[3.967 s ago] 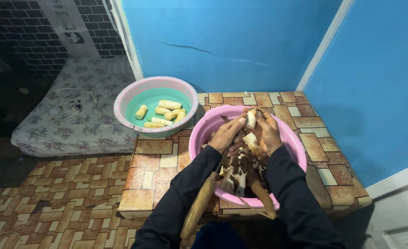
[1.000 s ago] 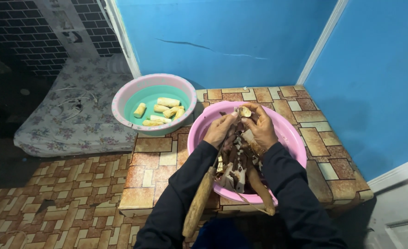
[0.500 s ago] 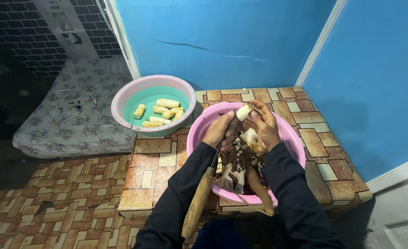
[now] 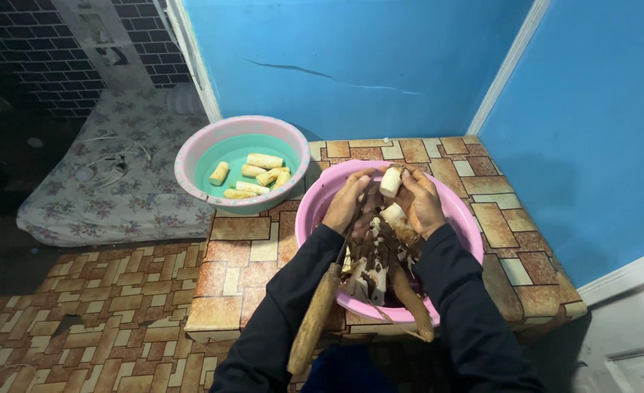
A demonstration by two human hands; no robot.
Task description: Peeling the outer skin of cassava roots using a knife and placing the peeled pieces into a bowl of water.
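The pale peeled root piece (image 4: pixel 390 182) has risen slightly; right hand (image 4: pixel 421 204) grip grasps it at centre frame, left hand (image 4: pixel 349 204) clenched around a wooden-handled knife (image 4: pixel 314 320) above the pink plastic basin (image 4: pixel 467 225).

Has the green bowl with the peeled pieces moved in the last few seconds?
No. The green bowl sits in the same place, at the tiled platform's far left corner beside the pink basin.

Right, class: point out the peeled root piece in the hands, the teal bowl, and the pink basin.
peeled root piece (image 4: pixel 390 182), head view, on its pale upper end.
teal bowl (image 4: pixel 216 140), head view, on its pink rim, far side.
pink basin (image 4: pixel 466 231), head view, on its right inner wall.
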